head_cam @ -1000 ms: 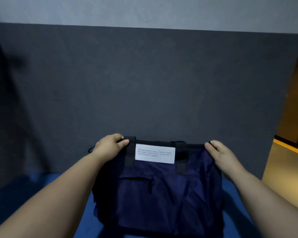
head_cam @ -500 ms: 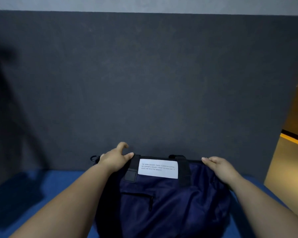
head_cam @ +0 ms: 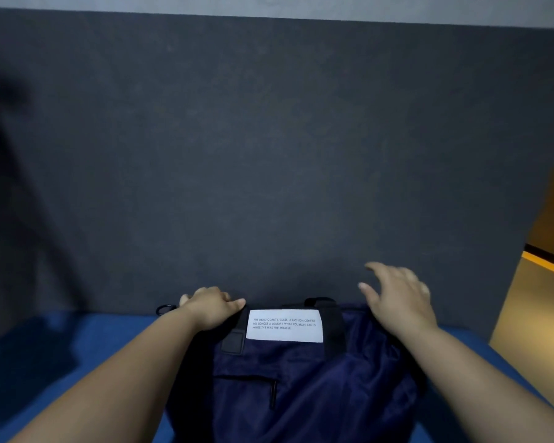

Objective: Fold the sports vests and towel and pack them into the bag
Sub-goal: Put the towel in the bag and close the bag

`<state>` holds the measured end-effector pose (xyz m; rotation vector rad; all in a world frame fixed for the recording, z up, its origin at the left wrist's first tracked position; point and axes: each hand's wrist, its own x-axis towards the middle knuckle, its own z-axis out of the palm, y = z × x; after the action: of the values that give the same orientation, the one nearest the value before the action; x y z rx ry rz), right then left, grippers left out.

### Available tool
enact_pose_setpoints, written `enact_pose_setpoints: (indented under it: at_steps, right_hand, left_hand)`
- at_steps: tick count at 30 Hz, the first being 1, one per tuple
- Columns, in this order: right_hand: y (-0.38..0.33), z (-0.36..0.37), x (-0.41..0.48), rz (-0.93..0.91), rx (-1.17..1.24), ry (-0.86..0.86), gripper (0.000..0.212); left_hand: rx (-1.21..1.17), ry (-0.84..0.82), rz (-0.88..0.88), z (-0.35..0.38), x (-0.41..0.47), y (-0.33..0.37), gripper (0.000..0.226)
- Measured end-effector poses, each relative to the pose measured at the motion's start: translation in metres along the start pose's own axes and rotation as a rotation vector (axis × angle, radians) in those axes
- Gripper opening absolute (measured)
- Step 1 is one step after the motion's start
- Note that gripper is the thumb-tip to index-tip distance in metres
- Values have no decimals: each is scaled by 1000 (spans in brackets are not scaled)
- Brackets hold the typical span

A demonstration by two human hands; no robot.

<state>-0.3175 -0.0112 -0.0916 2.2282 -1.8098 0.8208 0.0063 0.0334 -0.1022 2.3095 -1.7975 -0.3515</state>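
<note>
Clasping bag (head_cam: 301,378) rim, left hand (head_cam: 211,310); right hand (head_cam: 397,298) hovering, splayed.

One bag (head_cam: 304,398) (one white label (head_cam: 284,325)) and two hands (head_cam: 212,310) (head_cam: 397,303).

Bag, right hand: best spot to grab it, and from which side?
Likely the top rim just right of the black strap, coming down from above. The bag is soft cloth with that edge exposed. The left hand grips the opposite corner, and the open right hand hovers over it.
</note>
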Motion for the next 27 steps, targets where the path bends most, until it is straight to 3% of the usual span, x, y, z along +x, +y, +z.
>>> enact_pose_setpoints:
  at_steps: [2, 4, 7, 11, 12, 15, 19, 22, 24, 27]
  right_hand:
    - [-20, -6, -1, -206, 110, -65, 61]
    - [-34, 1, -3, -307, 119, -251, 72]
    - [-32, 21, -7, -273, 137, -425, 59]
    - [-19, 31, -13, -149, 341, -409, 22]
    - [-18, 29, -13, -121, 376, -388, 22]
    - [-17, 26, -9, -55, 351, -340, 37]
    - [-23, 28, -7, 32, 51, -579, 49]
    - [-32, 28, -7, 54, -244, -490, 68]
    - [-36, 23, -8, 37, -387, -389, 74]
    - [-43, 8, -11, 66, -482, -400, 68]
  left_hand:
    - [-38, 3, 3, 4, -1, 0, 54]
    - [-209, 7, -10, 7, -2, -3, 52]
    - [-550, 19, 52, 8, -3, -13, 35]
    - [-682, -22, 129, 5, -8, -14, 41]
    - [-687, -29, 130, 3, -8, -13, 40]
    - [-567, 0, 110, 0, -3, -6, 41]
    - [20, 99, 21, 4, -7, 16, 33]
    - [348, 279, 26, 16, -16, 31, 39]
    - [314, 402, 152, 26, -25, 43, 37]
    - [119, 268, 270, 48, -43, 60, 51]
